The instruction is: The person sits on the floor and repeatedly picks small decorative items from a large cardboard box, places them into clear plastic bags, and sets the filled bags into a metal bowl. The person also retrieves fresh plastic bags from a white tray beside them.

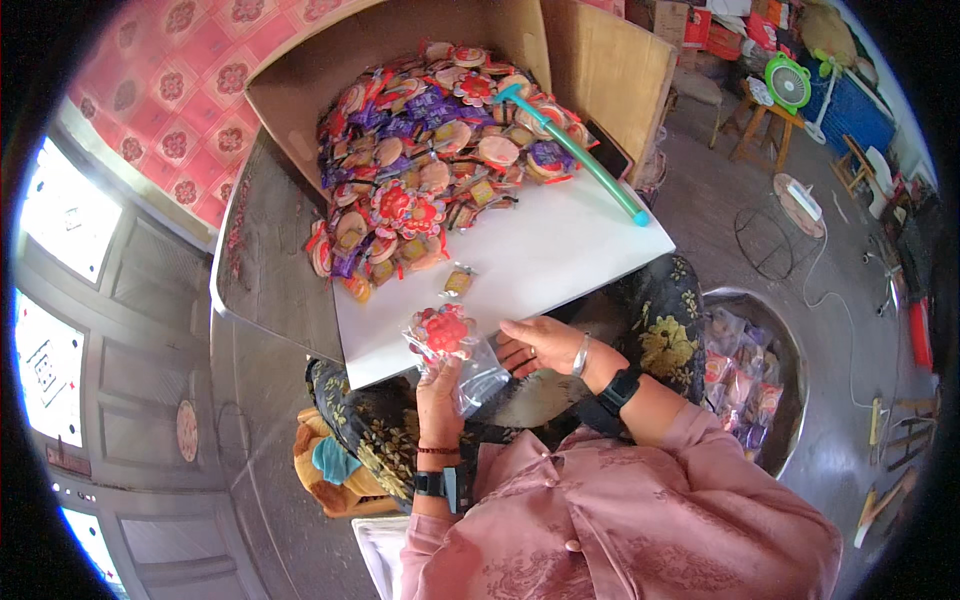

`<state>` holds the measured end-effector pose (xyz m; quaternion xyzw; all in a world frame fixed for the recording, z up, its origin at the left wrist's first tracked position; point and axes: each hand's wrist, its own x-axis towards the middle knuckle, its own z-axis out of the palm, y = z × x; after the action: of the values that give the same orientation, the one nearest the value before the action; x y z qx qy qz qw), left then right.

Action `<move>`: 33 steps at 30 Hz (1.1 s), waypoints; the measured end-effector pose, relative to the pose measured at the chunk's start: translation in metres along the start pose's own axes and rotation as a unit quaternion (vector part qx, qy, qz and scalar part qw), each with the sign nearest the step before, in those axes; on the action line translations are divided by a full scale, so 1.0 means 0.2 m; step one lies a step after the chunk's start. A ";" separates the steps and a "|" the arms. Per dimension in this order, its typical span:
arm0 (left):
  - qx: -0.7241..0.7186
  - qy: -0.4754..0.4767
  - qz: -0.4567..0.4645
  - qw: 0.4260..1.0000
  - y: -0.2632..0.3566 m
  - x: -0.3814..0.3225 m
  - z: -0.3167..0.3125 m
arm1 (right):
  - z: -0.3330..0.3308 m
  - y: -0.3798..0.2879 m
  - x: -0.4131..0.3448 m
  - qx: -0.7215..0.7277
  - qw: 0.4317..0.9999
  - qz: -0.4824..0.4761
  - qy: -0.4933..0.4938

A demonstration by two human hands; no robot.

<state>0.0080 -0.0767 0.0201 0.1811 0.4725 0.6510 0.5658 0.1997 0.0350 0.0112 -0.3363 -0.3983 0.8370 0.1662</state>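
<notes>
My left hand [442,390] holds a clear plastic bag [480,379] together with a red flower-shaped packet [442,331], above the near edge of a white board [555,232]. To the right of the bag, my right hand [541,345] has its fingers apart with nothing in them. Just beyond the bag, a small wrapped snack [457,280] lies alone on the board. Farther back rises a big heap of wrapped snacks [420,157], in red, purple and tan wrappers, spilling from an open cardboard box [307,82].
A green-handled tool [592,165] lies across the heap's right side, near a dark phone-like device [609,150]. At my right, a round metal basin [796,405] contains several filled bags [739,382]. A green fan [787,81] stands on a wooden stool [772,124] farther off.
</notes>
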 end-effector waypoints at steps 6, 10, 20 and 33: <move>0.120 -0.040 0.002 0.992 -0.06 -0.03 0.08 | 0.06 0.04 0.02 0.068 0.993 -0.078 -0.062; 0.058 -0.052 -0.020 0.997 -0.09 -0.03 0.09 | 0.03 0.05 0.02 0.094 0.989 -0.106 -0.033; 0.087 -0.060 0.033 0.994 -0.13 -0.05 0.15 | -0.02 0.03 0.02 0.071 0.989 -0.124 0.026; 0.148 -0.003 0.044 0.988 -0.10 -0.06 0.26 | 0.04 0.01 0.01 -0.155 0.970 -0.172 0.067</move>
<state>0.0624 -0.0691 0.0325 0.2857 0.5538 0.5975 0.5047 0.1926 0.0297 0.0118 -0.3398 -0.5632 0.6992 0.2801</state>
